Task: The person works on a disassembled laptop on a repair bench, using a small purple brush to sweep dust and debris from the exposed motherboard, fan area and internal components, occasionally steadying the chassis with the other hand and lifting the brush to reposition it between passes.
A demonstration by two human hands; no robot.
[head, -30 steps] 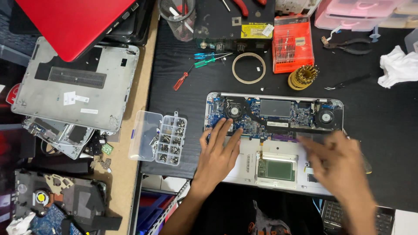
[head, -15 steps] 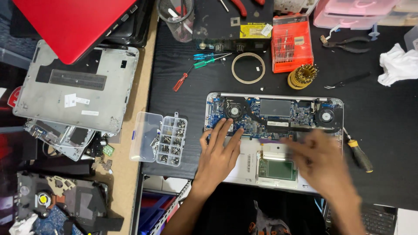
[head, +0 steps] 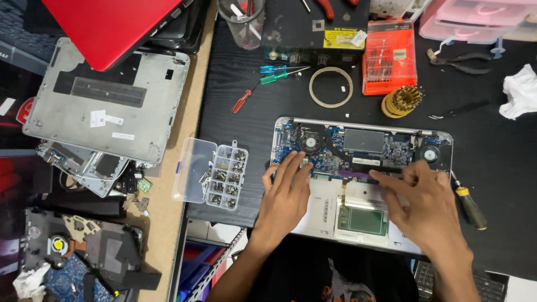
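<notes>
An opened laptop base [head: 363, 168] lies on the black counter [head: 251, 117] with its long axis running left to right in front of the person, the blue circuit board and 2 round fans along the far edge and the pale palm-rest section along the near edge. The left hand [head: 285, 196] rests flat on the left part of the board, fingers [head: 293, 165] spread and pointing away from the person, gripping nothing. The right hand [head: 425, 204] lies over the right half, its fingers [head: 389, 179] stretched toward the middle of the base and touching the strip where the board meets the pale section; they look loosely open, and whether they pinch anything small there cannot be told. So the base lies directly under both hands, and the right hand's fingertips are the nearer to its centre. Just right of the base, beside the right hand, lies a yellow-handled screwdriver [head: 470, 204], untouched. To the left of the base a clear compartment box of screws [head: 221, 176] stands open, near the left hand but apart from it. Farther back lie a red screwdriver [head: 241, 102], a tape ring [head: 331, 87], an orange bit case [head: 389, 56] and a brass bit holder [head: 403, 100]. A grey laptop cover [head: 106, 106] sits well off to the left.
</notes>
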